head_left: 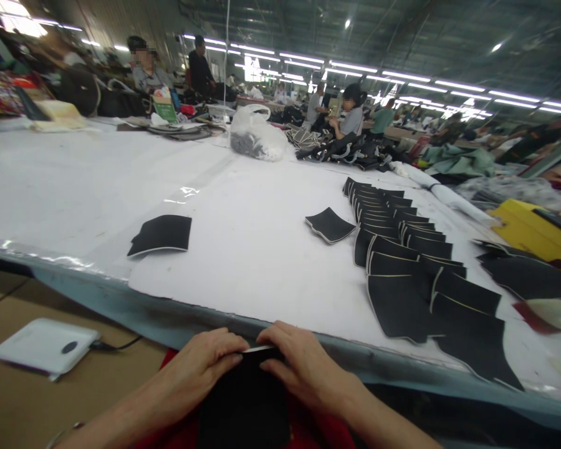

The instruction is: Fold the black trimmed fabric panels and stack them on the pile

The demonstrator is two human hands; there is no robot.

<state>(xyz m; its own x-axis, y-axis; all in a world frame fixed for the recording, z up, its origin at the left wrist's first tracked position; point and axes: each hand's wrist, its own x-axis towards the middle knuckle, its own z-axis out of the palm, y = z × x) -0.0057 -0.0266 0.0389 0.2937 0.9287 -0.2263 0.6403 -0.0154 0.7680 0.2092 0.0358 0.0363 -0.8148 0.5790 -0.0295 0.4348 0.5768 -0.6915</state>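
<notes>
At the table's near edge, my left hand (215, 358) and my right hand (297, 362) pinch the upper edge of a black leather panel (245, 405). A thin white rim shows along that edge between my fingertips. Thumbs lie on the near side and fingers on the far side; the panel hangs down over my lap. On the table ahead, one loose black panel (163, 234) lies to the left and another loose panel (330, 225) nearer the right. Overlapping rows of similar pale-edged panels (397, 302) stretch away on the right.
The white-covered table (243, 249) spans the view. A plastic bag (257, 134) and a pile of black straps or bags (346, 149) sit at its far side. A yellow case (537, 231) stands right. A white power bank (47, 346) with a cable lies lower left. Several people work beyond.
</notes>
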